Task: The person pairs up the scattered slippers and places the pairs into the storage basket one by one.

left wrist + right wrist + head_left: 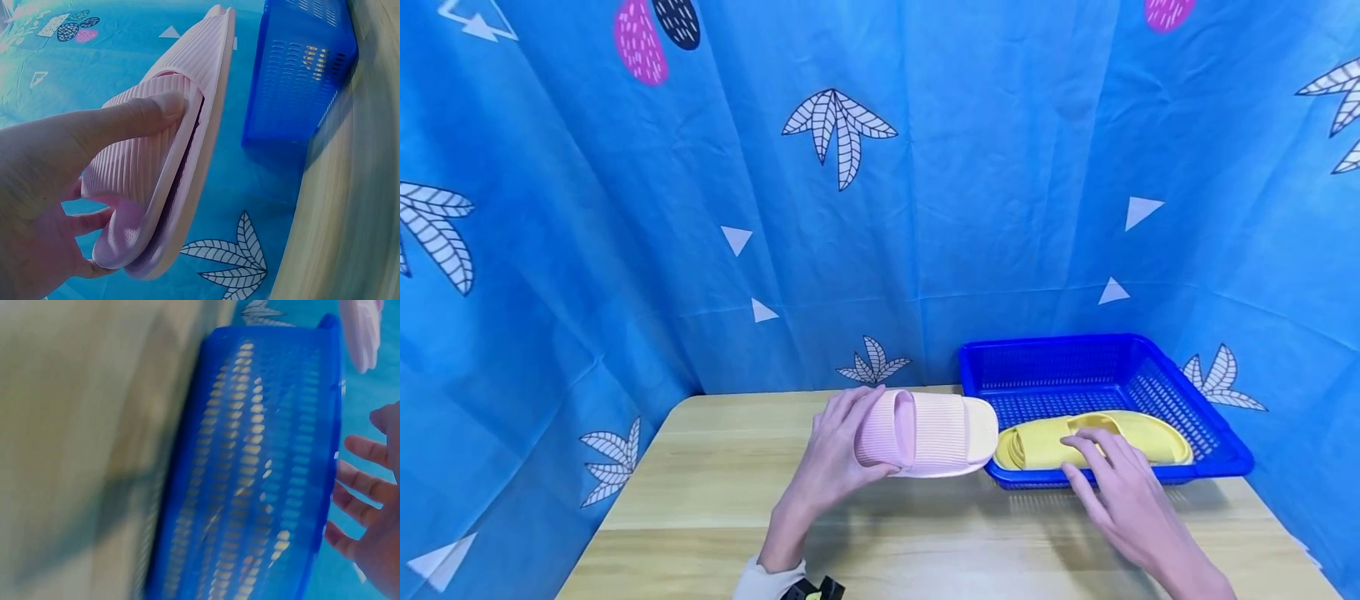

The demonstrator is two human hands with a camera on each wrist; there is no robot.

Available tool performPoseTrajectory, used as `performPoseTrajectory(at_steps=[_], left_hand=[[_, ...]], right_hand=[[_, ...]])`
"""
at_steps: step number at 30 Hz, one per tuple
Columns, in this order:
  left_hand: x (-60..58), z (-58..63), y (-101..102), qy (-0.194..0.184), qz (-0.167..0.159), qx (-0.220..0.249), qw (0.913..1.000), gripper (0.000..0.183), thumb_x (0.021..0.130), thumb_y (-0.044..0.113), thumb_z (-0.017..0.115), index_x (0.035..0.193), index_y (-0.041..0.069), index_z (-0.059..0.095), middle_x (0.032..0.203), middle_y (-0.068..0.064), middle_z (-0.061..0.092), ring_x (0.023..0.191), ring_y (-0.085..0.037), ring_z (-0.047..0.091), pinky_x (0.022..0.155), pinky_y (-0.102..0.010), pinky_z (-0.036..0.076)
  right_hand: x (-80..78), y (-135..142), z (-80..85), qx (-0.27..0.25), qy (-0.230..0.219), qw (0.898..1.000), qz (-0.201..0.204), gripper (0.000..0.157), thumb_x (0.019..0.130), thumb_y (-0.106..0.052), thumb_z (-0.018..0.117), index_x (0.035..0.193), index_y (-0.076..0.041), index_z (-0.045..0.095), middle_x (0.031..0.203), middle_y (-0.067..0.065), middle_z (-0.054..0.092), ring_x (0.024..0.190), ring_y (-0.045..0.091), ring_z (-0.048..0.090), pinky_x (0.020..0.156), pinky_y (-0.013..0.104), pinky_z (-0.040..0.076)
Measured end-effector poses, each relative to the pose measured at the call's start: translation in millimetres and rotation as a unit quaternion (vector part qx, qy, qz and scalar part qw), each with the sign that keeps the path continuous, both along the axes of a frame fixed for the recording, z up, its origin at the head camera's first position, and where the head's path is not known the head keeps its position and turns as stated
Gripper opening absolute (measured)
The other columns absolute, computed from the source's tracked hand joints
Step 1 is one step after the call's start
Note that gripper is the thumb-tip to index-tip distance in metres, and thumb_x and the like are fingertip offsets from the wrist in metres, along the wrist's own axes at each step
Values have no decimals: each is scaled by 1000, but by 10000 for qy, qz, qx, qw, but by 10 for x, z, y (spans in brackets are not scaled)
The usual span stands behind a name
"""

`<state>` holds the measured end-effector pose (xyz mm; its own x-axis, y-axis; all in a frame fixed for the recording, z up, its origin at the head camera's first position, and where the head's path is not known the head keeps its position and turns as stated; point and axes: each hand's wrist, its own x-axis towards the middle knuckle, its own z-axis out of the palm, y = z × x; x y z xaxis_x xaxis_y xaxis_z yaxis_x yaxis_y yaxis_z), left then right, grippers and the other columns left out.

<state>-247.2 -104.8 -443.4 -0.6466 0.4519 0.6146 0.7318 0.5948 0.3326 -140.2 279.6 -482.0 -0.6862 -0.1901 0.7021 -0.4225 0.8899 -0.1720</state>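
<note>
My left hand (838, 450) grips a pair of pink ribbed slippers (936, 433) above the table, one fitted into the other. In the left wrist view the thumb presses on the ribbed strap of the nearer slipper (134, 156), with fingers behind. Yellow slippers (1045, 442) lie along the near side inside a blue plastic basket (1060, 348). Over the basket's near rim hovers my right hand (1123, 500), its fingers spread and loosely bent, holding nothing. The right wrist view shows those fingers (365, 481) beside the basket's rim; whether they touch it I cannot tell.
A light wooden table (715, 483) carries the basket at its back right. Behind and at both sides hangs a blue curtain (1000, 167) printed with leaves and triangles. A dark device (812, 588) is strapped at my left wrist.
</note>
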Motion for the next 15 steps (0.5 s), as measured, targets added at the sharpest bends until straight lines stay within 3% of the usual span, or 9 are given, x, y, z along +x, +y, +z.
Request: performPoseTrajectory(at_steps=[15], left_hand=[[-24, -24, -23, -199, 110, 109, 9997, 108, 59, 37, 102, 152, 18, 49, 143, -5, 54, 132, -27, 47, 93, -50, 45]], right_hand=[[142, 361, -207, 275, -265, 9980, -509, 23, 96, -17, 65, 116, -6, 68, 116, 12, 65, 113, 37, 54, 93, 57, 34]])
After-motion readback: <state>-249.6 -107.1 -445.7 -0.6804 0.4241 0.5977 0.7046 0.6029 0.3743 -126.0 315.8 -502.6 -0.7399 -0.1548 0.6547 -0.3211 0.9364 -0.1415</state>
